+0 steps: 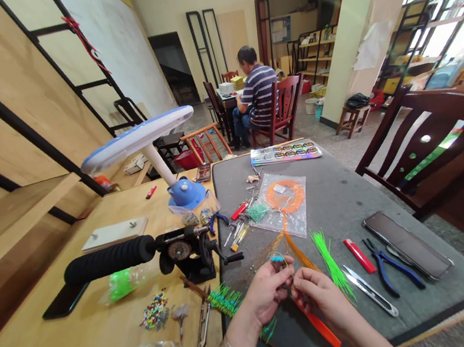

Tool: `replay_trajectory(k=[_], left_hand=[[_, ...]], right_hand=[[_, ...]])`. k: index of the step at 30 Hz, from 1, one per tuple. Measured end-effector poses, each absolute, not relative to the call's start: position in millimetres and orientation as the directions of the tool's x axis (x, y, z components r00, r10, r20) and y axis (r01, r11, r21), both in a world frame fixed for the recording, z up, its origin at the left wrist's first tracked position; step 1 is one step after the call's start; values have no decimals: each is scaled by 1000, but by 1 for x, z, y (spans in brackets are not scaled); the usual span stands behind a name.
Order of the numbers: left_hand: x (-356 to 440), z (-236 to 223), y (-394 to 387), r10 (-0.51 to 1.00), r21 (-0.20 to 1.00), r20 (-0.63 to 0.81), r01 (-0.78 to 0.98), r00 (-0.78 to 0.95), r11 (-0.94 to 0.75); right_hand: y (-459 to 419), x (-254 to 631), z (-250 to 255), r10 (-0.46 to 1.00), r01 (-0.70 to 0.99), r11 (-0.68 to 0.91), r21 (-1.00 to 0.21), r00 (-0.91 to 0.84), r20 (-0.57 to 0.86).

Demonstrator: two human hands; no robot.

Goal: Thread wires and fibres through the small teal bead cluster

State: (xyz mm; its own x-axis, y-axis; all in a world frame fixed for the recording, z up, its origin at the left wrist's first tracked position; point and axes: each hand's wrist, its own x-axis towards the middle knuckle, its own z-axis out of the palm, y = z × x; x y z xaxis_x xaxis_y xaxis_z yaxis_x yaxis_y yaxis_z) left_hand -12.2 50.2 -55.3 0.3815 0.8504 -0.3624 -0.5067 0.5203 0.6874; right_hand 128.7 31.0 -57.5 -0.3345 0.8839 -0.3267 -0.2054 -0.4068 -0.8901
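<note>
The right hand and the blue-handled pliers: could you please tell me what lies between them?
In the head view, green strands, silver snips and a red lighter lie between the right hand and the blue-handled pliers.

Counted on the desk (pixel 345 177): two blue-handled pliers (pixel 381 261), one near right and one farther left; two snips (pixel 373 293), one to either side of one left hand (pixel 268 290) and one right hand (pixel 319 295). Also countable there: one vise (pixel 179 250), one lamp (pixel 159 165), one orange coil (pixel 298 193), one bundle of green strands (pixel 330 259) and, at right, one phone (pixel 408 244). Far off, one seated person (pixel 262 96).
</note>
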Motion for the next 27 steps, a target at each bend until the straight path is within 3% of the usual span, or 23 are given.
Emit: replay_trajectory(k=[27], left_hand=[[-12,-54,50,863,709,-350,-498,365,499]], right_hand=[[31,128,-59,872,-238,-454,-859,-317,-373]])
